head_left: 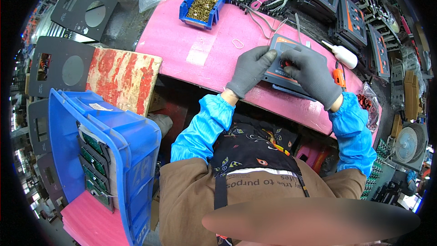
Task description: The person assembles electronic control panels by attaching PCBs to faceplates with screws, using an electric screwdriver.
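Note:
A dark grey front panel (278, 71) with an orange band lies on the pink-covered bench in front of me. My left hand (251, 70), in a grey glove, grips the panel's left edge with the thumb on top. Gloved as well, my right hand (312, 72) is over the panel's right part, its fingers closed around a small black and red knob (285, 63) at the panel's face. The fingers hide most of that knob. Flat grey cables trail from the panel's far side.
A blue bin (183, 13) of small brass parts stands far left on the pink mat (173, 41). A white squeeze bottle (344, 56) and orange-handled tool (339, 76) lie right. Finished-looking panels (353, 18) are stacked beyond. A blue crate (136, 155) with circuit boards stands left.

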### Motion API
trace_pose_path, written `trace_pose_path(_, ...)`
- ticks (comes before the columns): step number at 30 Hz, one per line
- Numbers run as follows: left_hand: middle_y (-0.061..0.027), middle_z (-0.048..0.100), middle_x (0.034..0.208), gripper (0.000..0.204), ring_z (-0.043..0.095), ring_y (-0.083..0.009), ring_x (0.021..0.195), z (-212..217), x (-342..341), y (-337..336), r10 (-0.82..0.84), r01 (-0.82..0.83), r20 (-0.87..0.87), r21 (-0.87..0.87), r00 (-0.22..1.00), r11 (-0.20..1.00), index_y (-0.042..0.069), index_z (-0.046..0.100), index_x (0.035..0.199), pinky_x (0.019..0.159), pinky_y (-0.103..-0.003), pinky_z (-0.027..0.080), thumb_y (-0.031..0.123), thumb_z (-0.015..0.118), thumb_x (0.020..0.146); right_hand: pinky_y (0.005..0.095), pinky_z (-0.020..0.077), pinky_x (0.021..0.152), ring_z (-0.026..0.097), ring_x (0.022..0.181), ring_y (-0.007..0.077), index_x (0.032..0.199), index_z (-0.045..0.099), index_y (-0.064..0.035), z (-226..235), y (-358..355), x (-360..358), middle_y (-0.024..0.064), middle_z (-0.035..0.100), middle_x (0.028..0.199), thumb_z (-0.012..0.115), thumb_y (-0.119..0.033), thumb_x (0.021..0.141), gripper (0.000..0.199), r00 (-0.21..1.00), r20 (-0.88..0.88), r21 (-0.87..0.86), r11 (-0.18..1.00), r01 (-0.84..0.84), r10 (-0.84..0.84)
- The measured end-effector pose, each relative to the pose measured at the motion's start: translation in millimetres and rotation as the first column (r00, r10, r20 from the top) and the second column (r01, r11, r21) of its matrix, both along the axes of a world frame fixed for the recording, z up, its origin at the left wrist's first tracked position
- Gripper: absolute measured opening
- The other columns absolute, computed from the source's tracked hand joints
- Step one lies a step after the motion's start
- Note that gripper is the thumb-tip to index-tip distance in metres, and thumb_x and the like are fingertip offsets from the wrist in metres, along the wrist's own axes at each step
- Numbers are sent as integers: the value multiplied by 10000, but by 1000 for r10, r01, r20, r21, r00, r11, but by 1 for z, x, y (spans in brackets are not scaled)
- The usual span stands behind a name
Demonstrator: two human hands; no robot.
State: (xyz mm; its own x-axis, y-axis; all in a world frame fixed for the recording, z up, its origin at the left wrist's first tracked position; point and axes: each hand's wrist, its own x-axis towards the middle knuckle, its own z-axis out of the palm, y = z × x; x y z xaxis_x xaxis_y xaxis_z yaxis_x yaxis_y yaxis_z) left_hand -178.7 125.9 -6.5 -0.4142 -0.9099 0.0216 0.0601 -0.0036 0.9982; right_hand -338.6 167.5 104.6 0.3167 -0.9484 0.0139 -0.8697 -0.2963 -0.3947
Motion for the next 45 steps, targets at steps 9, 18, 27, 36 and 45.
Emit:
trace_pose_path(9, -124, 676, 851, 393, 621, -139, 775, 3, -1, 0, 7, -6, -28, 20, 1000, 1000, -12, 638, 1069, 701, -298, 497, 349, 584, 922, 422, 472, 746, 592, 837, 339, 900, 623, -45, -2, 0, 0, 146, 606, 889, 648, -57, 736, 166, 999, -18, 10, 999, 41, -41)
trace_pose_path(18, -82, 668, 844, 346, 591, -109, 776, 7, 0, 2, 15, -13, -41, 45, 999, 999, -9, 640, 1068, 693, -290, 489, 301, 587, 924, 418, 482, 767, 600, 873, 343, 925, 629, -62, -6, -5, 0, 142, 624, 913, 624, -41, 723, 203, 999, -32, -9, 1000, -26, 25)
trace_pose_path(27, -45, 644, 852, 371, 562, -91, 780, 10, 1, 0, -35, 35, -7, 20, 999, 999, -32, 624, 1106, 693, -270, 479, 300, 556, 954, 423, 488, 758, 615, 874, 328, 910, 630, -80, -19, -8, -4, 119, 632, 915, 592, -38, 739, 180, 992, -122, -71, 996, -52, 43)
trace_pose_path(36, -108, 681, 954, 396, 614, -129, 863, 5, 1, 0, -40, 41, -32, 29, 999, 999, -18, 617, 1136, 762, -289, 495, 322, 567, 939, 407, 478, 756, 604, 860, 324, 923, 620, -51, -2, 5, -3, 134, 613, 943, 577, -25, 769, 162, 998, 47, -50, 998, -40, 42)
trace_pose_path(45, -101, 671, 976, 471, 603, -129, 891, 10, 4, 0, -64, 65, -15, 59, 998, 996, -42, 585, 1180, 779, -293, 493, 359, 577, 934, 248, 480, 661, 596, 746, 122, 1102, 630, -11, -19, 47, -53, 64, 625, 911, 579, -37, 884, 225, 856, 416, -482, 724, 494, -307)
